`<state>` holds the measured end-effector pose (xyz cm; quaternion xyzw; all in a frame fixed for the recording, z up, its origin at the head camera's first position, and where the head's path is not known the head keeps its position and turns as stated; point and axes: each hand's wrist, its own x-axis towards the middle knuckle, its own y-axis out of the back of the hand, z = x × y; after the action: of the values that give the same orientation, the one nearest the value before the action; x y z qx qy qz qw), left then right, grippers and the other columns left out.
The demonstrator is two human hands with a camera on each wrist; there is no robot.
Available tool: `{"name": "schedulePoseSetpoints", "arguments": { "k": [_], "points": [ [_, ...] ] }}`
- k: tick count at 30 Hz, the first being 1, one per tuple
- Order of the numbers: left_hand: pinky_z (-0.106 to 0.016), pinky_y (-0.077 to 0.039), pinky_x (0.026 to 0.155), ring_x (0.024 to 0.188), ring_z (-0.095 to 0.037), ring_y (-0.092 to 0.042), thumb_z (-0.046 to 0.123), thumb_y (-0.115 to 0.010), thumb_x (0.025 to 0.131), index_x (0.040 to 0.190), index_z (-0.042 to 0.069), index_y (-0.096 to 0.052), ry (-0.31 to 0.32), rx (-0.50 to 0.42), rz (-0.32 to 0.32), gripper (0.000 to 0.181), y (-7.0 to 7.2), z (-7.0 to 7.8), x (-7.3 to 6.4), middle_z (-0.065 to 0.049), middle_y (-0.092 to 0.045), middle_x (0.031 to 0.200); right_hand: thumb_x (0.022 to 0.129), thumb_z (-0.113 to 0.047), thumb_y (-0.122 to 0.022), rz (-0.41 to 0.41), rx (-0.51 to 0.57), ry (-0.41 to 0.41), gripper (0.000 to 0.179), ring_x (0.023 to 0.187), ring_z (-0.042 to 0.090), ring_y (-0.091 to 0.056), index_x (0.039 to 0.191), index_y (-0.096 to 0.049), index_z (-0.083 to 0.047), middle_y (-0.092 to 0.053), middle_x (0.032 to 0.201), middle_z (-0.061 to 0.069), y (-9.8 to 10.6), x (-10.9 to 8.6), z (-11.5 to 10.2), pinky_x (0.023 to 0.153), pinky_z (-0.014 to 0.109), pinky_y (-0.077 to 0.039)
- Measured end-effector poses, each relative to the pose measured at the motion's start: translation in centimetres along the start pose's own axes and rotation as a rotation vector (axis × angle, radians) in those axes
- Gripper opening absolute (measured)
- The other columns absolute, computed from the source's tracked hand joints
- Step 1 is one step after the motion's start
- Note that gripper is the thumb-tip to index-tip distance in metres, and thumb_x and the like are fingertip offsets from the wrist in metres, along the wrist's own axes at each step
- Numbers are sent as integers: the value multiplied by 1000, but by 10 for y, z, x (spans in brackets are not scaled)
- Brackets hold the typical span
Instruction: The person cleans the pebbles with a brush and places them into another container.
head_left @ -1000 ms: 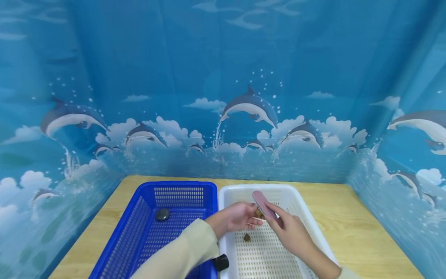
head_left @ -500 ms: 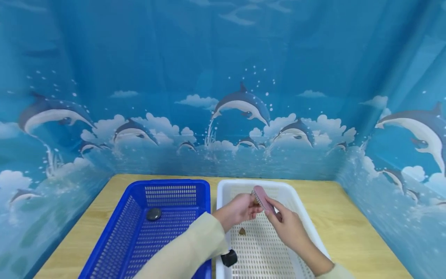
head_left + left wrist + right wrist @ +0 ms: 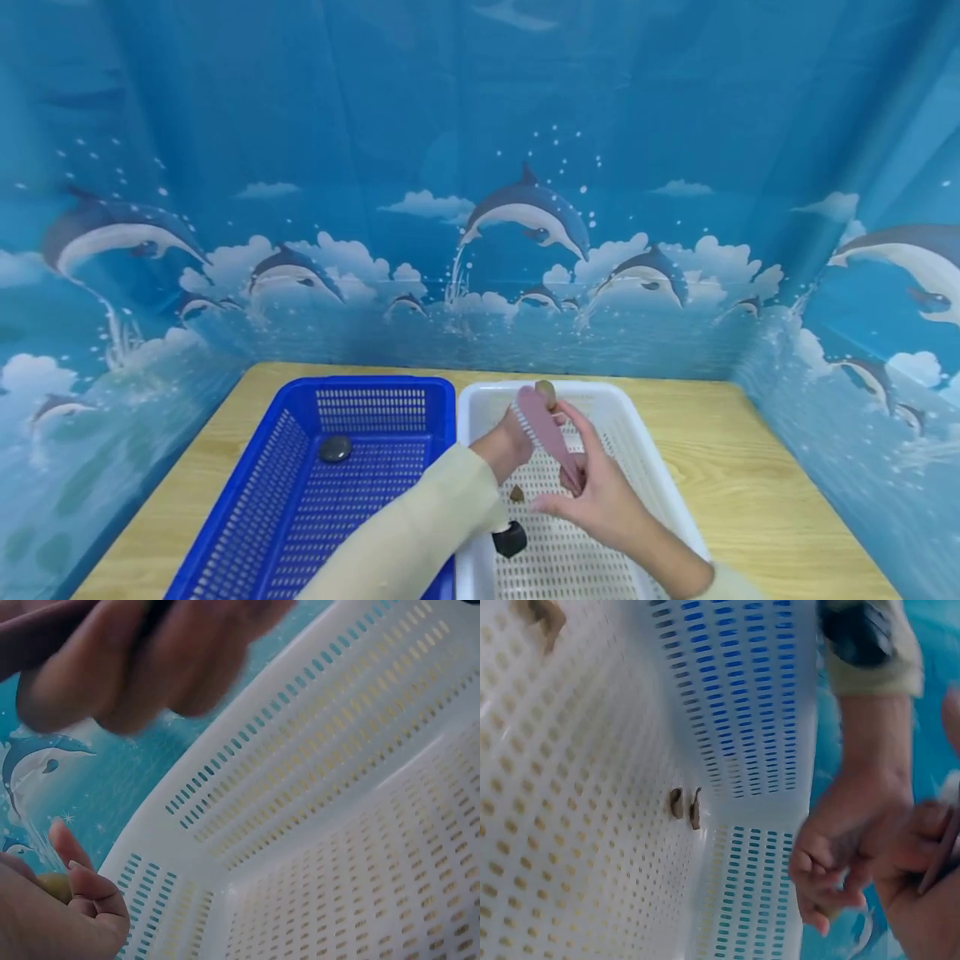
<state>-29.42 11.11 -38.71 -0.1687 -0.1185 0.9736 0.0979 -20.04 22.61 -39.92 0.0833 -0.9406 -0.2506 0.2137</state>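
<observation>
My left hand [image 3: 513,442], over the far part of the white basket [image 3: 468,483], holds a yellowish-brown stone [image 3: 546,390] in its fingertips. The same stone [image 3: 54,886] peeks out between the fingers in the left wrist view. My right hand [image 3: 609,496] grips a pink brush [image 3: 546,429] by its handle, fingers curled round it and thumb stretched away to the left. White bristles face left toward the left hand, and the brush head overlaps that hand in the head view. Brown fragments [image 3: 676,802] lie on the white basket's floor beneath.
A blue basket [image 3: 255,492] stands directly left of the white one, with a dark smooth stone [image 3: 334,448] inside. A small brown piece [image 3: 517,493] lies below the hands. Wooden tabletop [image 3: 765,483] extends right. A dolphin-print curtain [image 3: 480,208] encloses the back and sides.
The brush has swung left across the left hand. The stone now shows beyond the brush head instead of under the bristles. My right thumb has come away from the handle.
</observation>
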Motion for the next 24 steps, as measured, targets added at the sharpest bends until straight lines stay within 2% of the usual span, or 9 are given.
{"name": "schedulePoseSetpoints", "arguments": {
  "k": [2, 4, 7, 10, 13, 15, 18, 21, 24],
  "points": [
    [-18, -44, 64, 70, -10, -54, 1, -41, 94, 95, 5, -51, 2, -12, -16, 11, 2, 4, -5, -6, -63, 95, 66, -28, -89, -90, -17, 92, 119, 48, -6, -33, 156, -12, -16, -37, 56, -17, -7, -1, -1, 40, 17, -34],
    [-20, -43, 68, 76, -11, -55, -1, -40, 90, 91, 11, -46, 18, -11, -43, 13, 1, 8, -10, -7, -62, 101, 62, -32, -90, -128, -63, 140, 126, 49, -7, -32, 156, -8, -16, -36, 57, -19, -10, -3, -2, 41, 15, -33],
    [-20, -41, 69, 75, -12, -52, -2, -41, 85, 85, 13, -42, -6, -56, -62, 15, 1, 9, -9, -4, -59, 93, 60, -35, -90, -113, -110, 165, 129, 49, -8, -30, 157, -7, -16, -33, 56, -20, -13, -2, -1, 42, 14, -31],
    [-18, -39, 63, 68, -10, -48, 2, -42, 93, 88, 10, -48, -21, -118, -73, 12, 2, 9, -8, 0, -55, 81, 59, -39, -89, -93, -156, 185, 130, 49, -8, -29, 157, -7, -15, -32, 56, -20, -15, -1, 0, 42, 14, -31],
    [-16, -39, 59, 65, -8, -47, 6, -41, 98, 96, 7, -50, 4, -157, -110, 10, 5, 8, -8, 2, -54, 77, 58, -43, -88, -80, -203, 201, 130, 49, -8, -27, 156, -9, -14, -30, 56, -21, -16, -1, 2, 42, 14, -31],
    [-15, -36, 56, 61, -6, -46, 4, -41, 96, 95, 9, -51, 42, -140, -141, 11, 7, 7, -8, 3, -54, 73, 58, -44, -87, -79, -223, 200, 128, 49, -8, -27, 156, -11, -14, -30, 56, -21, -15, -1, 3, 42, 14, -31],
    [-12, -36, 53, 56, -2, -46, -1, -36, 89, 90, 11, -50, 104, -153, -207, 18, 10, 3, -9, 6, -54, 68, 71, -41, -82, -89, -246, 174, 109, 48, -7, -28, 155, -18, -16, -30, 55, -20, -13, -1, 5, 43, 16, -34],
    [-10, -40, 54, 56, 1, -50, 4, -32, 99, 95, 11, -49, 121, -168, -292, 20, 15, -1, -11, 8, -56, 70, 88, -31, -70, -107, -256, 132, 79, 48, -6, -32, 153, -27, -19, -34, 56, -19, -11, 0, 7, 46, 18, -37],
    [-13, -46, 61, 62, 1, -54, 16, -29, 107, 109, 7, -48, 121, -162, -370, 21, 19, -5, -15, 6, -60, 80, 96, -25, -61, -109, -279, 97, 66, 51, -3, -39, 153, -29, -22, -37, 56, -18, -12, 0, 9, 51, 21, -40]
  ]
}}
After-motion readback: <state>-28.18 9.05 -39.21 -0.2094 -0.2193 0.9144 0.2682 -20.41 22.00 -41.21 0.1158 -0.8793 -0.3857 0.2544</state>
